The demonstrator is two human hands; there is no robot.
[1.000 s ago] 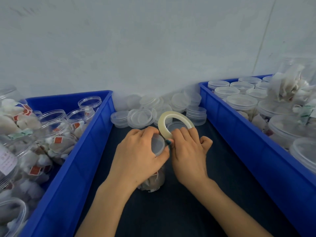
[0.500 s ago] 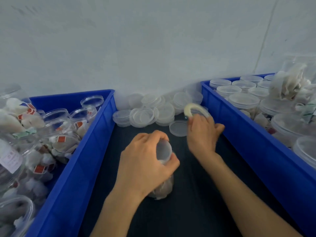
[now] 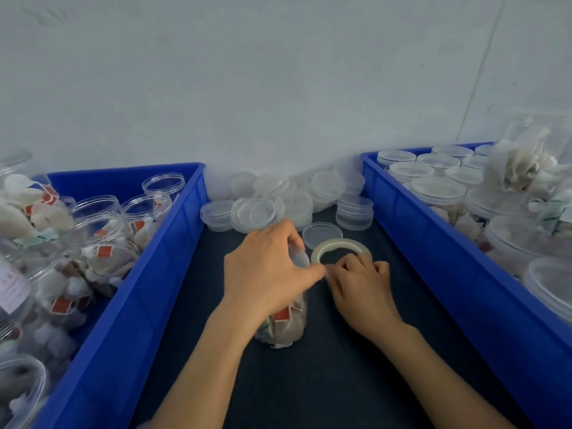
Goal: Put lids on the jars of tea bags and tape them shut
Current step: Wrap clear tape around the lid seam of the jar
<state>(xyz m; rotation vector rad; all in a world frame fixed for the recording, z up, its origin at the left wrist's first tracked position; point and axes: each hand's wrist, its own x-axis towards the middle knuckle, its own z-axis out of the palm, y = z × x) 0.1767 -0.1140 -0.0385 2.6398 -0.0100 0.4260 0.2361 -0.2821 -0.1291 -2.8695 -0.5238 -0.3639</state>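
Note:
A clear jar of tea bags (image 3: 286, 326) stands on the dark mat in the middle, its lid (image 3: 299, 258) on top. My left hand (image 3: 266, 270) grips the lid and the jar's upper part from above. My right hand (image 3: 360, 284) holds a roll of clear tape (image 3: 339, 246) just right of the jar, its fingers curled near the lid's edge beside my left thumb. A single loose lid (image 3: 322, 234) lies on the mat behind the tape roll.
A pile of loose clear lids (image 3: 278, 199) lies against the wall. The blue bin at left (image 3: 130, 305) holds open jars of tea bags (image 3: 102, 243). The blue bin at right (image 3: 433, 261) holds lidded jars (image 3: 439, 187).
My right hand, which had pulled the tape roll away to the right and back, has returned with it to the lid's edge. My left hand has kept its grip on the jar.

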